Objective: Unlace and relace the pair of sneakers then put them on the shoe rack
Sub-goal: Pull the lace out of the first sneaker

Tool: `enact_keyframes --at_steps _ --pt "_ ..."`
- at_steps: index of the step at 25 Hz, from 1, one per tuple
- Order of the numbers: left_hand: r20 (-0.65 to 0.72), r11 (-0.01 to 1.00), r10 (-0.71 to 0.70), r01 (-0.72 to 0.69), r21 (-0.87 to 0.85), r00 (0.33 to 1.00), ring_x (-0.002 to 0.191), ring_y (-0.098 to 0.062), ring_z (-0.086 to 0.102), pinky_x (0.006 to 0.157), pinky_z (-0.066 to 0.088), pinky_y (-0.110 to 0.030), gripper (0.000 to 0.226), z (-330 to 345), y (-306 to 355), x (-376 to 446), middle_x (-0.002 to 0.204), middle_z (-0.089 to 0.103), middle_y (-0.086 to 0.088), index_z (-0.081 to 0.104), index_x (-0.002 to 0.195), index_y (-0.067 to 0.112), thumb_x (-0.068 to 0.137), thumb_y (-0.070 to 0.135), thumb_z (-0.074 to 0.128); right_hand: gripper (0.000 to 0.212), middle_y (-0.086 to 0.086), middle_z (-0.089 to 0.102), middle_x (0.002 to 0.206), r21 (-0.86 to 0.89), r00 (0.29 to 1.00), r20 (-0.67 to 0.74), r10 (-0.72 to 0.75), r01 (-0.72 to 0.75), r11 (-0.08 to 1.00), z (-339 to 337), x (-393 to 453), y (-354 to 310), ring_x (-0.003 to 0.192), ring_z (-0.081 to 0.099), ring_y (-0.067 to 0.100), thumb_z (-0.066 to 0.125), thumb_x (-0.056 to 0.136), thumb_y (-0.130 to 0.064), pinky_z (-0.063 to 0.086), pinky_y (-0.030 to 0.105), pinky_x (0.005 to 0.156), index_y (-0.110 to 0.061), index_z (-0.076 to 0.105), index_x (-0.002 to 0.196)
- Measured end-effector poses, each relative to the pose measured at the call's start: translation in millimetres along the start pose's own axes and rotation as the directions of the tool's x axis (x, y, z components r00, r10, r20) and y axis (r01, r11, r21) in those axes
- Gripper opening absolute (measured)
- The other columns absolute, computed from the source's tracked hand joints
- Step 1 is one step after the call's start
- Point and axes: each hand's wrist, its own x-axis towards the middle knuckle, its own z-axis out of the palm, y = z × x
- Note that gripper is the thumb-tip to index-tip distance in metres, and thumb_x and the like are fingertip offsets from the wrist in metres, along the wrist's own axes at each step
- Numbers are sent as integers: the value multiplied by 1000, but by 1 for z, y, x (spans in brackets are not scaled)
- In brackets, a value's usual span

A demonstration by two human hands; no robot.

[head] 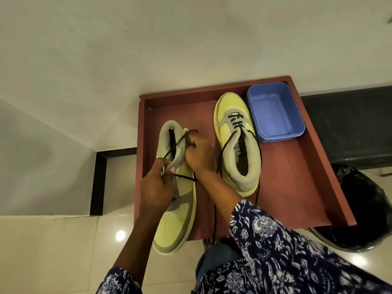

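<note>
At the far left, glossy cream floor tiles (53,251) meet a black skirting strip. Your left hand (156,187) sits next, its fingers (167,164) curled around the soft grey padded collar of the near sneaker (176,219), with the thin black lace (176,145) caught in the same grip. That shoe is pale yellow with a perforated toe, grey suede-like panels and a thick rubber sole; its toe points toward you and overhangs the front edge of the reddish-brown wooden desk (297,187) — a flat, square top with a raised rim.

Just beside it, your right hand (199,153) pinches the lace near the collar, fingers closed on the cord, which crosses the shoe's opening. A printed navy-and-white floral sleeve (275,240) covers the right forearm.

Further right stands the second sneaker (239,145), upright, toe pointing away, laced only over its lower eyelets, loose ends trailing off the front edge. Touching its right side is a smooth blue plastic tub (275,111), rectangular with rounded corners. Past the desk, a crinkled black bag (364,209) lines a bin.
</note>
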Motion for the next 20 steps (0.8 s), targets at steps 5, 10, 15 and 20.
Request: enact_keyframes --at_steps 5,10,15,20 --pt "-7 1000 -9 9 -9 1000 66 -9 52 58 45 -24 15 2 0 -1 76 54 4 53 106 12 95 19 45 44 1 55 133 147 986 -106 -132 147 978 20 -60 26 124 47 8 48 89 2 37 16 105 -14 54 129" --pt "14 998 -56 56 -12 998 71 -10 51 60 42 -18 18 0 1 0 89 57 -2 51 109 10 97 19 42 35 1 54 129 272 966 -133 -221 250 929 37 -90 35 123 49 9 52 90 -19 40 18 105 -19 51 126" --pt "22 998 -58 59 -23 998 71 -15 55 59 45 -21 12 -1 -2 1 84 58 -2 51 103 14 96 20 44 31 4 55 127 372 991 -121 -49 91 924 28 -78 27 121 49 10 53 91 -7 39 8 98 -17 59 120" --pt "23 1000 -15 15 -2 1000 67 -17 54 57 45 -25 12 -1 -4 1 77 56 -2 51 103 12 96 18 43 37 11 55 128 88 981 -179 -71 88 992 24 -41 23 120 51 20 49 90 3 36 17 99 -8 59 123"
